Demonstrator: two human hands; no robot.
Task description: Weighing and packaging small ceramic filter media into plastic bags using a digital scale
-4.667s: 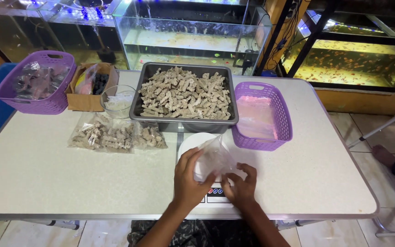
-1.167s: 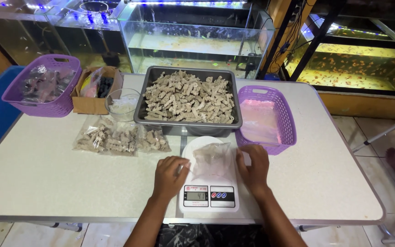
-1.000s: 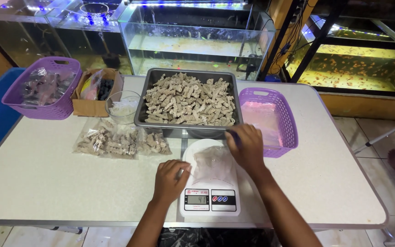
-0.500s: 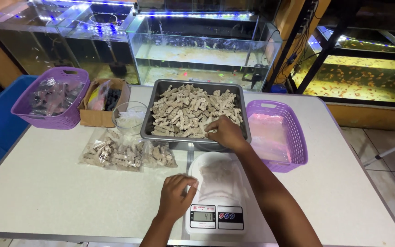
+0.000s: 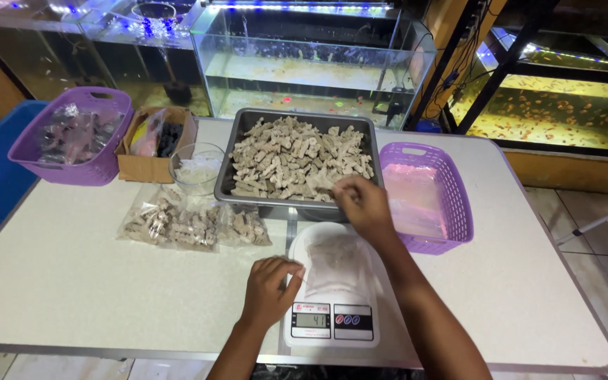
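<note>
Reaching over the metal tray's (image 5: 228, 184) near rim, right hand (image 5: 362, 204) curls loosely on beige pieces (image 5: 293, 158). Left hand (image 5: 270, 290), fingers bent, pins clear bag (image 5: 333, 264) on white scale (image 5: 332, 285) by table's (image 5: 72, 281) near edge; bag's long axis runs near-to-far.

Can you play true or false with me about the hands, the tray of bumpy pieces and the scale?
1. The right hand is at the near edge of the metal tray of beige pieces. True.
2. The left hand is inside the purple basket on the right. False: it rests at the left edge of the white scale, beside the clear bag lying on it.
3. The scale's pan is bare. False: the clear bag lies on it.
4. Filled bags of pieces lie on the table left of the scale. True.
5. The tray is empty. False: it is heaped with pieces.
</note>
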